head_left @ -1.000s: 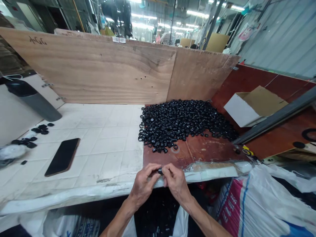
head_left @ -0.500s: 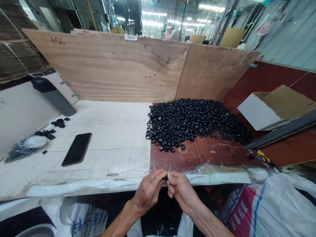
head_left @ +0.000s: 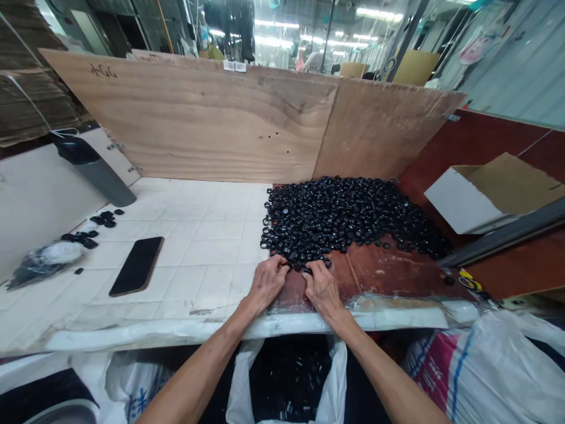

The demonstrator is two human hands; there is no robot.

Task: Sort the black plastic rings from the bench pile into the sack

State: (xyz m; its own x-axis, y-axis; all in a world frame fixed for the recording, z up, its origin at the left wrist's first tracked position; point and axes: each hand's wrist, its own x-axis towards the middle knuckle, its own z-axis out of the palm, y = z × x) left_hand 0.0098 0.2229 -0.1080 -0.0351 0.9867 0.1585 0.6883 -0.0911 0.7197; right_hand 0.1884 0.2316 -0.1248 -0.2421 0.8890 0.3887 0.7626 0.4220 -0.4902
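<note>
A heap of small black plastic rings (head_left: pixel 335 218) spreads over the red-brown board. At its near edge, my left hand (head_left: pixel 267 281) pinches a black ring between thumb and fingertips, partly hidden by the fingers. Close by on the right, my right hand (head_left: pixel 323 287) has its thumb and fingers closed on another black ring at the front of the heap. The two hands are apart. Below the table edge, an open white sack (head_left: pixel 334 377) holds many black pieces, beneath my forearms.
A phone (head_left: pixel 136 266) lies on the white surface at left. Behind it are loose black pieces (head_left: pixel 103 219), a plastic bag (head_left: pixel 46 262) and a grey bottle (head_left: pixel 97 171). Wooden boards (head_left: pixel 220 129) wall the back. At right are a cardboard box (head_left: pixel 468 200), yellow-handled scissors (head_left: pixel 470 281) and a sack (head_left: pixel 494 353).
Both hands held one black piece together above the table's front edge. They have parted and moved forward to the heap, and the piece is no longer between them. The view shifted left earlier.
</note>
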